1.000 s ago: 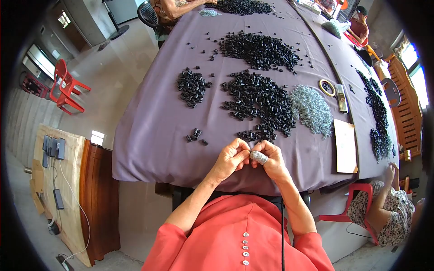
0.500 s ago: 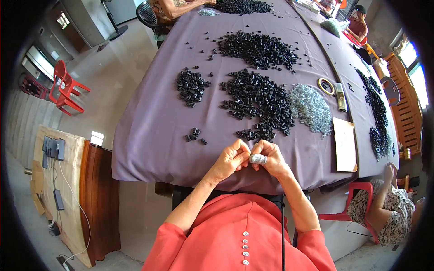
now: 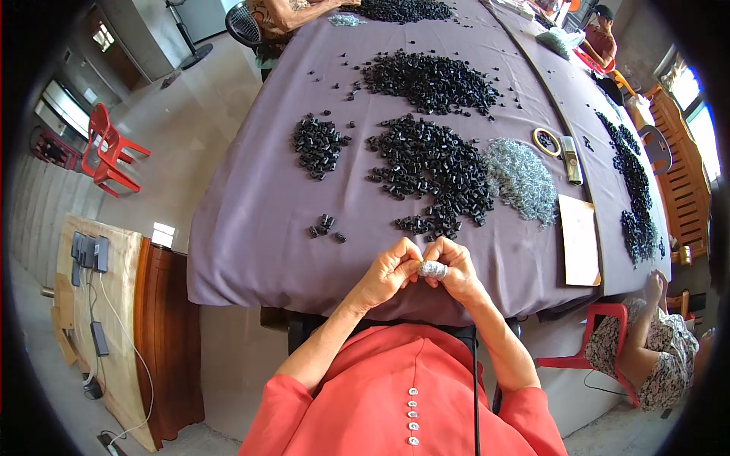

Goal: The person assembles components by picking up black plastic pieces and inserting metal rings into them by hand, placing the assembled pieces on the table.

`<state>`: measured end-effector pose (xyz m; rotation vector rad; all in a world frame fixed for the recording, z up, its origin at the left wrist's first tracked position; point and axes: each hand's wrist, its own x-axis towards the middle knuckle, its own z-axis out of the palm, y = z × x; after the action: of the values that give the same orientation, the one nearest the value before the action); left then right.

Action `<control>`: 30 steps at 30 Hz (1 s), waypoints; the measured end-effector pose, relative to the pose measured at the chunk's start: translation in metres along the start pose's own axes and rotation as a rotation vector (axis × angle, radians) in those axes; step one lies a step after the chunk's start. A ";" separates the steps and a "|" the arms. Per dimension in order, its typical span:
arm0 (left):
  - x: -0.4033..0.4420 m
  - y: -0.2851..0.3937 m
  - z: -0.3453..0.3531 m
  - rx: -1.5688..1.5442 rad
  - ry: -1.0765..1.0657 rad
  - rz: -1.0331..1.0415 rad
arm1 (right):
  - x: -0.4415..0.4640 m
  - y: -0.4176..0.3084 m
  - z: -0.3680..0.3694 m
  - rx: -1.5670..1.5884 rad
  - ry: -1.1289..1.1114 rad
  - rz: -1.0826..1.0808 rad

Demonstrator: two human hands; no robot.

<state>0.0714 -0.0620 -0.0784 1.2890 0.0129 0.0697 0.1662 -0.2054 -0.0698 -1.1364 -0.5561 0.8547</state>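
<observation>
My left hand point(image 3: 389, 275) and my right hand point(image 3: 455, 273) meet at the near edge of the cloth-covered table point(image 3: 251, 235). Both are closed in a pinch, fingertips together, and whatever lies between them is too small to make out. A grey wrap point(image 3: 433, 270) covers one finger of my right hand. Just beyond my hands spreads a heap of small black parts point(image 3: 433, 163), with a pile of small clear pieces point(image 3: 523, 182) touching its right side. A few loose black parts point(image 3: 325, 224) lie to the left of my hands.
Farther off are a smaller black pile point(image 3: 319, 146) and a larger one point(image 3: 430, 82). To the right lie a tape roll point(image 3: 546, 142) and a cardboard sheet point(image 3: 579, 240). Other people sit around the table; one person point(image 3: 642, 349) is at the right. A red chair point(image 3: 111, 149) stands left.
My hands stay pinched together, with only slight shifts of the fingers and the wrapped finger. The view has moved slightly, so the table's contents appear a little farther left.
</observation>
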 end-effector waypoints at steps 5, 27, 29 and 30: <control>0.000 0.008 -0.003 -0.127 -0.079 -0.089 | -0.002 0.000 -0.002 0.016 -0.059 -0.003; 0.002 0.008 -0.006 -0.226 0.060 -0.157 | -0.001 -0.004 0.016 -0.225 0.046 0.026; 0.004 0.007 -0.004 -0.221 0.067 -0.148 | 0.000 -0.002 0.011 -0.276 0.016 0.029; 0.005 0.008 -0.005 -0.231 0.051 -0.167 | 0.001 -0.001 0.009 -0.255 0.003 0.012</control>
<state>0.0755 -0.0545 -0.0717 1.0509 0.1522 -0.0386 0.1600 -0.2000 -0.0661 -1.3730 -0.6696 0.8074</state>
